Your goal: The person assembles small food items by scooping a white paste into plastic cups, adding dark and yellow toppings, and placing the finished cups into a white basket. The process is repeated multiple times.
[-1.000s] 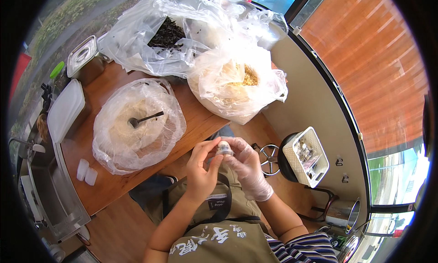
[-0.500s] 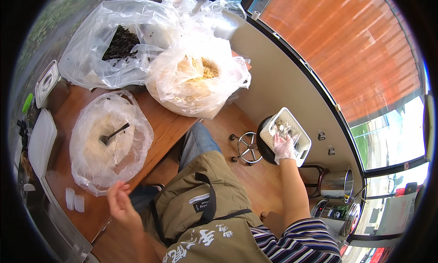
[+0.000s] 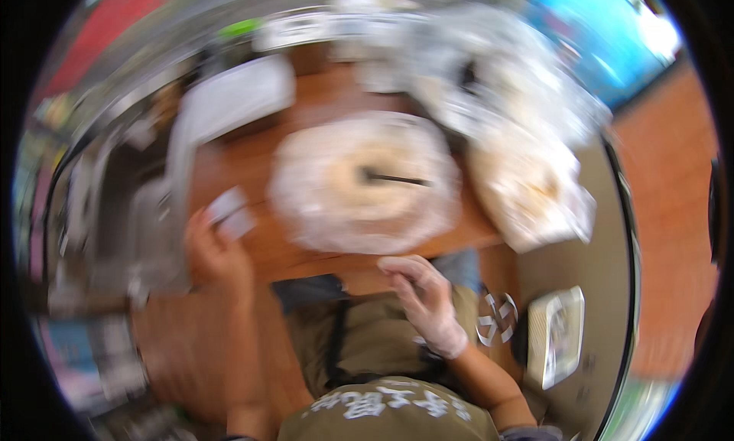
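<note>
Flanking white containers (image 3: pixel 236 220), blurred left fingers (image 3: pixel 202 232)

Brown tbl (image 3: pixel 329 97) holds plastic bags (image 3: pixel 359 215), white-lidded tub (image 3: pixel 237 98) & sm. white pcs (image 3: pixel 229 204).

White lettering (image 3: pixel 394 401) on olive-brown apron (image 3: pixel 382 349), blurred, unreadable.

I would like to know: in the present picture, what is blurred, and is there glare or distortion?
Head view: blur over most of it, smearing the left hand and the black spoon; the gloved right hand looks somewhat clearer. Head view: white glare at upper right. Head view: fisheye bending, the dark strip at right curving.
</note>
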The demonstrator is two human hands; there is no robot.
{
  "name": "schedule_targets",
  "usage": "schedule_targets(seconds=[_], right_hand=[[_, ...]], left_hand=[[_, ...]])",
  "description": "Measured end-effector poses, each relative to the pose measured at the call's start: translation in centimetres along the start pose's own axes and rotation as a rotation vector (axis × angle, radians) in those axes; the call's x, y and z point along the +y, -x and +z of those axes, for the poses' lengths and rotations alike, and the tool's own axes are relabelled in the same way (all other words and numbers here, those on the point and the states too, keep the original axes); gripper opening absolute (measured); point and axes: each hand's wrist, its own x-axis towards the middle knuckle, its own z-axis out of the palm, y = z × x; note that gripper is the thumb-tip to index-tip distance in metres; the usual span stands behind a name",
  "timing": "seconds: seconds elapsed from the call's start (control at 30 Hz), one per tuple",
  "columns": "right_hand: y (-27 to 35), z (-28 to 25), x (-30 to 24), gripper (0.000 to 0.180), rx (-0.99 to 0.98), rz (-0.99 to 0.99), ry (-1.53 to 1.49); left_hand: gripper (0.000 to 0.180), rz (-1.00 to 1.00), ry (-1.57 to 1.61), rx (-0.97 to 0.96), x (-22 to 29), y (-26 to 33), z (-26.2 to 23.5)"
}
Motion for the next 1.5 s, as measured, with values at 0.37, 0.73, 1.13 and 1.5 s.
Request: schedule_targets(seconds=[0.37, 0.73, 1.13, 1.5], right_hand=[[-13.3, 20.5, -1.0, 0.023, -0.160, -0.167, 0.117], [-15.6, 25.0, 3.8, 0.029, 0.060, 0.123, 0.075], [-15.9, 29.5, 6.4, 0.012, 0.022, 0.096, -0.114], [-13.7, 24.3, 0.5, 0.014, 0.143, -0.152, -0.083]], left_hand=[[0.053, -0.276, 0.419, -0.252, -1.9, -1.2, 0.2], [0.035, 0.063, 0.264, -0.360, -4.3, -1.5, 2.0], [0.032, 0.139, 0.276, -0.429, -6.0, -1.7, 2.7], [0.035, 0.019, 0.236, -0.347, -5.5, -1.8, 3.2]])
